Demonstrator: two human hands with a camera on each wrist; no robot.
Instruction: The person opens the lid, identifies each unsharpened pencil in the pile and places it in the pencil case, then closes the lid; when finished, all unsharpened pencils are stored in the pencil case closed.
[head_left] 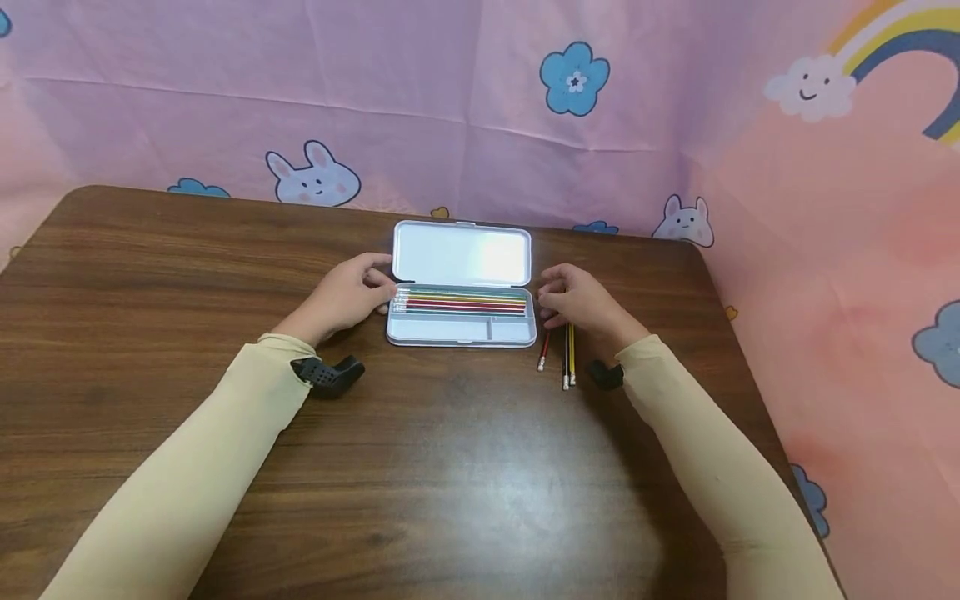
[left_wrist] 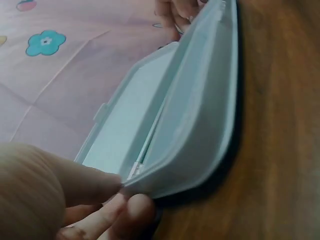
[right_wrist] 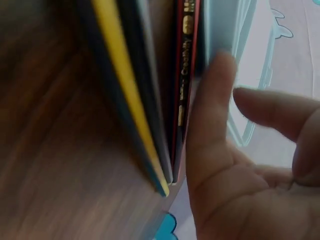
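A pale, opened pencil case (head_left: 438, 332) lies on the table, its lid (head_left: 461, 252) tipped back. Several pencils (head_left: 461, 302) in green, yellow and red lie side by side in its rear compartment, eraser ends to the left. At the case's left end, my left hand (head_left: 341, 293) pinches the corner between thumb and fingers, as the left wrist view shows. My right hand (head_left: 581, 302) is at the right end, one finger straight along the case's side. Partly beneath that hand lie a red pencil (right_wrist: 185, 65) and striped yellow-and-black pencils (head_left: 572, 354).
The front compartment of the case has a small divider (head_left: 490, 329) near its right. Brown wood-grain table (head_left: 375, 467) extends around the case. A patterned cloth (head_left: 420, 108) hangs behind the table and along its right side.
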